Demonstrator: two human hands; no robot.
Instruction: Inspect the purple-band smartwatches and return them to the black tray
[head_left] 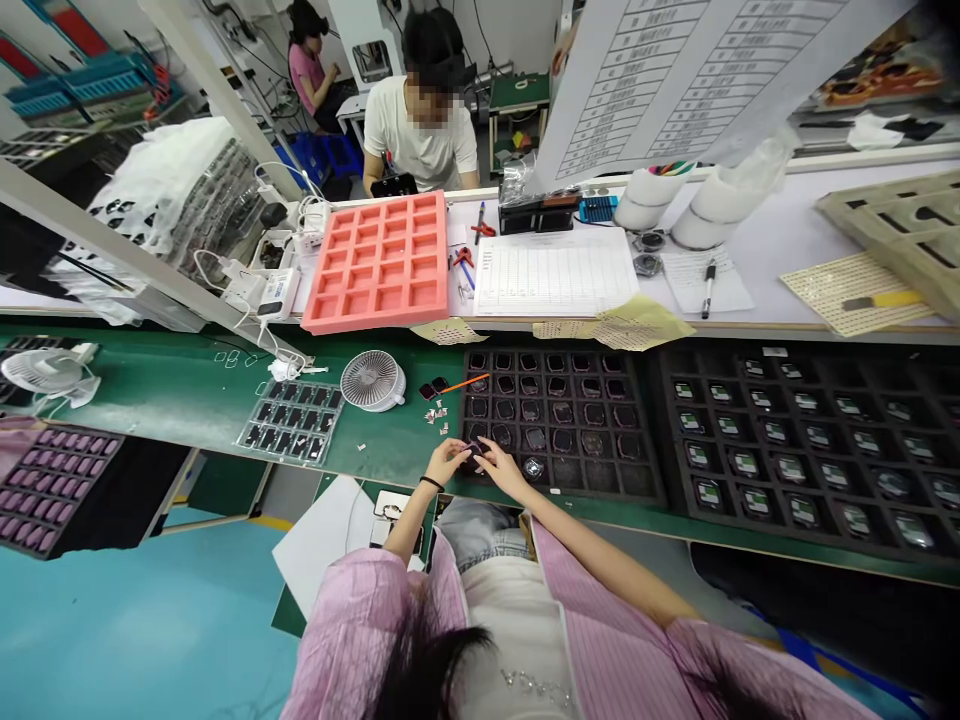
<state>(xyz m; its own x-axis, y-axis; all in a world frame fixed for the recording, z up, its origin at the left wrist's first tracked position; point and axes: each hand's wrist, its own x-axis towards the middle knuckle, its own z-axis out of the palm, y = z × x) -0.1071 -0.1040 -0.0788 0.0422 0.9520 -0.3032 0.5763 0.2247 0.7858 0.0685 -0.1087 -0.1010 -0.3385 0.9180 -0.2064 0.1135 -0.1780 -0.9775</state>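
My left hand (448,461), with a black band on its wrist, and my right hand (504,468) meet over the near left corner of a black compartment tray (600,475). Between their fingertips is a small dark squarish part (475,452), like a watch case; the fingers cover much of it. Similar dark cases (556,387) fill most of the tray's rows. Right of my right hand lies a shiny round-looking piece (533,468) in a compartment. An orange stick (466,382) rests over the tray's left edge, near two black squares (433,388) and several small pale scraps (435,412).
A second black tray (679,510) with green-and-silver parts stands to the right. Leftward are a white fan (373,381) and a clear tray (292,420) of black pieces. A pink tray (315,318) and paper form (555,275) lie on the shelf. A person (420,130) sits opposite.
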